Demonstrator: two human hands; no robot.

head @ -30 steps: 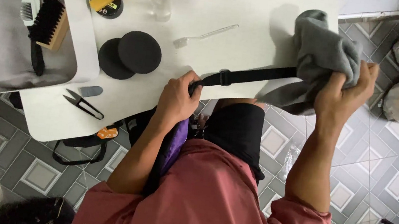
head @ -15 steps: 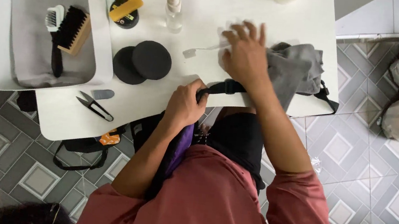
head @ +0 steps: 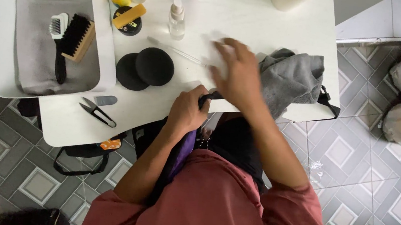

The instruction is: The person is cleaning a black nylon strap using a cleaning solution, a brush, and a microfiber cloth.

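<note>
Your left hand [head: 188, 111] clamps the black strap [head: 206, 97] at the table edge [head: 122, 134], anchoring it. Just beyond that grip, your right hand [head: 237, 74], blurred and open-fingered, lies flat on the tabletop beside the grey cloth [head: 292, 78], gripping nothing.

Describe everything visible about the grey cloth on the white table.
The grey cloth looks like soft, fleecy fabric, crumpled into a loose heap, not folded. It lies at the table's near right edge, partly overhanging it. The right hand, motion-blurred, is at its left side. A black strap emerges from beneath its right side.
</note>
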